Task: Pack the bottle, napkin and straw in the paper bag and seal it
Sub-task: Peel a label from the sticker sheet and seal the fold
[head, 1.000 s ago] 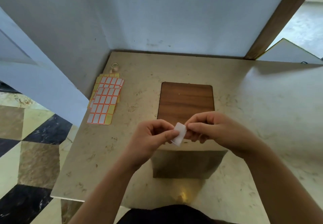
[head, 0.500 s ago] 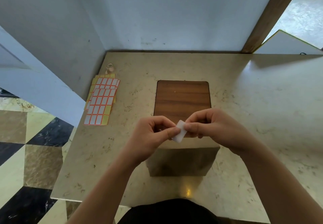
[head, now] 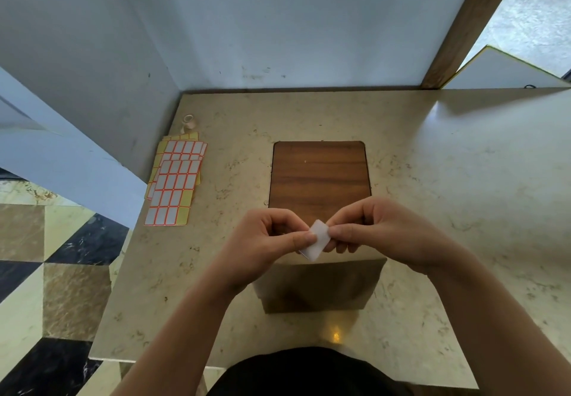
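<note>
Both hands pinch one white sticker label (head: 315, 239): left hand (head: 265, 241) thumb on its left edge, right hand (head: 375, 230) fingertips on its right. Paper bag (head: 318, 284) stands just below, top folded shut; contents hidden. Risk: label curls and sticks to fingers or itself, or lands crooked and the flap springs open.

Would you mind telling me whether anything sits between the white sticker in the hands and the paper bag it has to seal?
Nothing visible does. Both hands pinch the white sticker just above the paper bag, whose top lies directly beneath it.
</note>
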